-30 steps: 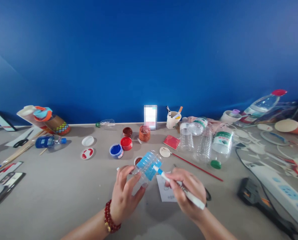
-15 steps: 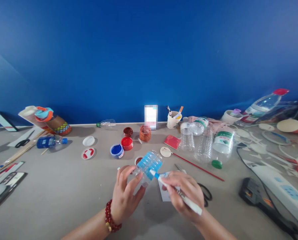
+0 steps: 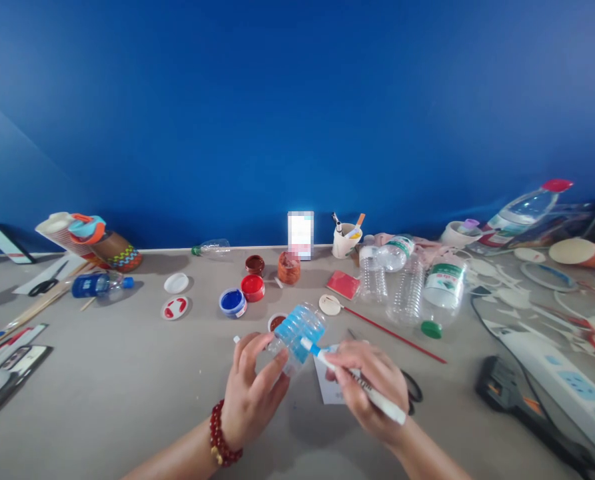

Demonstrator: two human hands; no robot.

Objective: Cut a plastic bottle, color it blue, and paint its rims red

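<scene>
My left hand grips a clear plastic bottle piece by its near-left end, holding it tilted above the table. A broad band of its ridged side is coloured light blue. In my right hand is a white marker with a blue collar, held like a pen, its tip at the blue band. Beneath my right hand lies a white card, partly covered, and black-handled scissors. Just behind the bottle piece stands a small pot of brown paint, partly hidden.
Open paint jars in blue and red stand behind my left hand. To the right lie a red stick, clear bottles, a black glue-gun-like tool and a power strip. A blue-labelled bottle lies left.
The marker tip has shifted very slightly along the blue band. Both hands keep their grip, and the view has drifted a little; the rest stays in place.
</scene>
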